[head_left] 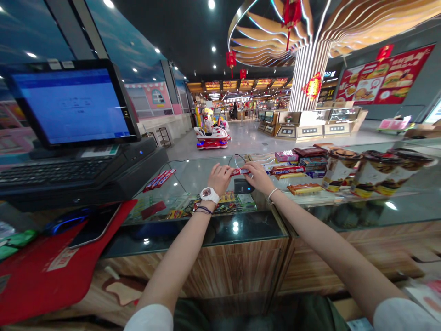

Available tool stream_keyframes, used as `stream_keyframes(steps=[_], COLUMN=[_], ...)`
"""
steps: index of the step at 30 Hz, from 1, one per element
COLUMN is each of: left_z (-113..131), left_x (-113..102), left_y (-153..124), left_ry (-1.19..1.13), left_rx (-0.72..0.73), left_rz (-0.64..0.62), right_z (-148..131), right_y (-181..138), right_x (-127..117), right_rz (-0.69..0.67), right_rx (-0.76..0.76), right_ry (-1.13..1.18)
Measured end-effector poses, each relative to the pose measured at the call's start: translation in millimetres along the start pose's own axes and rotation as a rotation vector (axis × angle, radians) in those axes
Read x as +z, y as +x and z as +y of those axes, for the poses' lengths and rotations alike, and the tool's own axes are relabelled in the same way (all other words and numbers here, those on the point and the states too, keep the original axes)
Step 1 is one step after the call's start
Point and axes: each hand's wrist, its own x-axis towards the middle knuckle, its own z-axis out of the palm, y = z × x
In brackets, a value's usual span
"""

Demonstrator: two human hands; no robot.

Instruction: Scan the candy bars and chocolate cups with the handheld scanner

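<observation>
Nearest me: both forearms stretch fwd over the wood-front counter. Bottom left there's a red mat (44, 271) w/ a phone (94, 225) lying on its edge and a mouse (65, 221) just beside it.

Mid-counter, over the glass top (193, 177), the left hand (219, 178) and right hand (259, 177) meet on one item, a slim red candy roll (239, 172). It runs level between them. Left fingers are closed round its left end and right fingers pinch the right end, so both hands are narrow and gripping it. A white watch (209, 194) sits on the left wrist and a thin bracelet (272, 195) on the right. The roll hangs just above a small dark device (242, 186), and I can't tell if they touch.

Progress, as I judge it: only this one roll is in hand. A pair of red sticks (159, 180) lies apart on the glass to the left. To the right, near the right hand, are the mint rolls (287, 170), an orange wafer pack (305, 188), flat boxes (312, 162) and dessert cups (339, 170). Which lot has been handled, I can't say.

Left and further back are a keyboard (51, 172) and a blue-lit monitor (72, 105). Far off is the mall floor w/ a kiddie ride (212, 135).
</observation>
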Motion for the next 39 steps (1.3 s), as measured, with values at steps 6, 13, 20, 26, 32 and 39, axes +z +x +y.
stream_keyframes(steps=[6, 13, 20, 26, 32, 39], left_z=[1, -12, -30, -38, -40, -36], left_x=[-1, 1, 6, 10, 12, 8], left_y=[-1, -1, -5, -9, -10, -9], left_ry=[-0.007, -0.002, -0.007, -0.005, 0.008, 0.033], left_rx=[-0.021, -0.087, -0.164, -0.189, -0.198, -0.242], left_rz=[0.006, -0.004, -0.006, -0.012, -0.032, -0.093], right_z=[-2, 24, 54, 57, 50, 50], right_y=[0, 0, -7, -12, -12, -14], right_x=[1, -9, -8, 1, 4, 7], right_rz=[0.0, -0.002, -0.19, -0.387, -0.479, -0.522], right_rx=[0.011, 0.049, 0.058, 0.059, -0.01, -0.064], right_ry=[-0.008, 0.067, 0.087, 0.118, 0.172, 0.15])
